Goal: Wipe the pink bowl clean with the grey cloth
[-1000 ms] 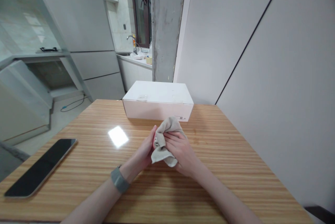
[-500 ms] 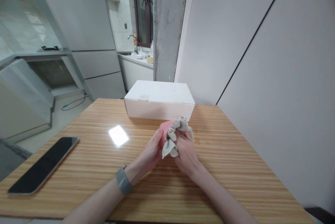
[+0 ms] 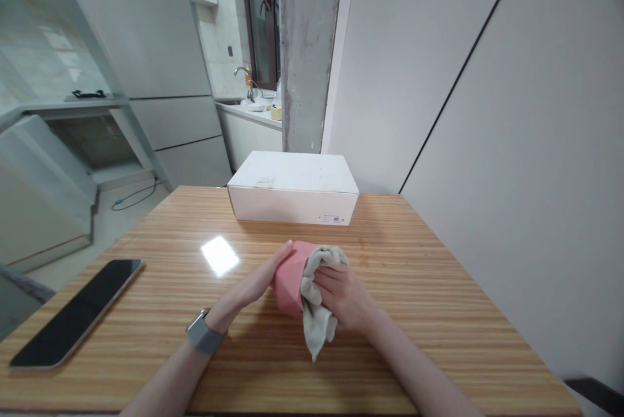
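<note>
A pink cup-like container is tilted on its side above the wooden table, its mouth turned to the right. My left hand holds it from the left, thumb and fingers laid along its outer wall. A light grey cloth is bunched at the mouth, with one corner hanging down. My right hand grips the cloth and presses it into the opening; the fingertips are partly hidden by its folds. The container's inside is covered by the cloth and hand.
A closed white box stands at the far side of the wooden table. A black-screened phone or tablet lies near the left edge. A white wall borders the right, with a kitchen beyond the table.
The container and cloth have come lower and nearer, and more of the pink wall shows. My left hand has slid left, its fingers straighter; the cloth's corner hangs farther down.
</note>
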`<state>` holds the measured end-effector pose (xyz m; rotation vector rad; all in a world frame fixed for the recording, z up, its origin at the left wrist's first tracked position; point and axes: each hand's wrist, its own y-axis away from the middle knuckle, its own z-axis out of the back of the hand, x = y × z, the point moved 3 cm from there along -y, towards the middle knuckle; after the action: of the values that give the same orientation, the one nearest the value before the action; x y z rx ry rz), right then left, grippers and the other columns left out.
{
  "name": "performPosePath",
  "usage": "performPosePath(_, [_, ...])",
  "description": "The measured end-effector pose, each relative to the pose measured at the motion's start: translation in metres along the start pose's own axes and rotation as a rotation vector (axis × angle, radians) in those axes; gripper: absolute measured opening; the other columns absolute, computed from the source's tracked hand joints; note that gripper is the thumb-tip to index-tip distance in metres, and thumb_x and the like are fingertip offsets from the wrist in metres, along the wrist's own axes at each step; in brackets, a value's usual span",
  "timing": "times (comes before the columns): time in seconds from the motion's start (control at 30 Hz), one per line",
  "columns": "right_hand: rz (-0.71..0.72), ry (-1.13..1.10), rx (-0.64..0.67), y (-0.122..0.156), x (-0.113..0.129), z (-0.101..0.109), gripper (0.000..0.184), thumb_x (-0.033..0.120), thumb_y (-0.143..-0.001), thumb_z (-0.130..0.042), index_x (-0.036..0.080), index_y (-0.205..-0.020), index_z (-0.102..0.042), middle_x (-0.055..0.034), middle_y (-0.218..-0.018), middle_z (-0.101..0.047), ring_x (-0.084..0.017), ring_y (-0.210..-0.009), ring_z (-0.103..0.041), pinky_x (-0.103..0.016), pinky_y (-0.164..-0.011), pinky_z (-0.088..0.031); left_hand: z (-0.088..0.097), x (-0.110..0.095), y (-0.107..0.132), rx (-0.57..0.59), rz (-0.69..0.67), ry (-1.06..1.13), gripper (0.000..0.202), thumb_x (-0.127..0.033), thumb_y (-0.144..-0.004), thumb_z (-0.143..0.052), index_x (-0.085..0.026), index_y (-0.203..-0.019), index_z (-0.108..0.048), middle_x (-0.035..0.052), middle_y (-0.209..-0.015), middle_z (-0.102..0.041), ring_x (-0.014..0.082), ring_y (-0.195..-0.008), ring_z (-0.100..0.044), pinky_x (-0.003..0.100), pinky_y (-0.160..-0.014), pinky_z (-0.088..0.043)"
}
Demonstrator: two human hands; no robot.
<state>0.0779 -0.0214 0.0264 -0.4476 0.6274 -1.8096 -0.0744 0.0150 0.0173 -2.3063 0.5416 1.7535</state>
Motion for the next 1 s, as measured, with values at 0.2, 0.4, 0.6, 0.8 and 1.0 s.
performPosePath(0.2, [-0.147, -0.144, -0.033, 0.009, -0.014, 0.001, 0.019, 0.029, -0.089, -0.041, 0.021, -0.098, -0.055, -0.0099, -0.095, -0.065, -0.024, -0.101, -0.058, -0.043, -0.094, -0.042, 0.002, 0.001, 0.001, -0.018, -0.07, -0.174, 0.032, -0.044, -0.084, -0.055, -0.017, -0.089, -0.072, 0.0054, -0.095, -0.072, 0.0237, -0.1, -0.059, 0.032, -0.095, -0.039])
performPosePath(0.4, [-0.288, -0.258, -0.177, 0.017, -0.027, 0.0, 0.022, 0.027, -0.088, -0.034, 0.024, -0.096, -0.054, -0.0076, -0.097, -0.063, -0.024, -0.099, -0.058, -0.047, -0.094, -0.041, -0.005, 0.004, 0.008, 0.05, -0.136, -0.353, 0.032, -0.043, -0.086, -0.052, -0.018, -0.092, -0.071, 0.0049, -0.094, -0.071, 0.0252, -0.096, -0.06, 0.034, -0.092, -0.043])
performPosePath(0.6, [-0.174, -0.127, -0.137, 0.015, -0.02, 0.002, 0.025, 0.028, -0.088, -0.04, 0.023, -0.109, -0.053, -0.0099, -0.1, -0.064, -0.026, -0.105, -0.057, -0.048, -0.093, -0.041, -0.013, 0.012, 0.005, 0.069, -0.059, -0.033, 0.043, -0.042, -0.078, -0.065, -0.019, -0.114, -0.065, 0.0084, -0.108, -0.068, 0.0279, -0.106, -0.059, 0.04, -0.092, -0.045])
performPosePath(0.8, [0.045, 0.041, -0.014, 0.004, 0.0, -0.007, 0.024, 0.025, -0.089, -0.042, 0.014, -0.106, -0.056, -0.0123, -0.094, -0.068, -0.023, -0.098, -0.061, -0.037, -0.093, -0.045, -0.012, 0.007, -0.002, -0.01, -0.079, -0.04, 0.041, -0.051, -0.082, -0.054, -0.017, -0.099, -0.07, 0.006, -0.093, -0.072, 0.0271, -0.101, -0.061, 0.038, -0.094, -0.045])
performPosePath(1.0, [-0.031, -0.065, -0.038, 0.008, -0.004, -0.008, 0.023, 0.03, -0.087, -0.047, 0.016, -0.102, -0.055, -0.0116, -0.096, -0.066, -0.023, -0.096, -0.06, -0.037, -0.09, -0.046, -0.002, 0.002, 0.002, -0.049, -0.163, -0.28, 0.034, -0.045, -0.085, -0.053, -0.018, -0.098, -0.069, 0.005, -0.101, -0.07, 0.0254, -0.104, -0.057, 0.035, -0.1, -0.037])
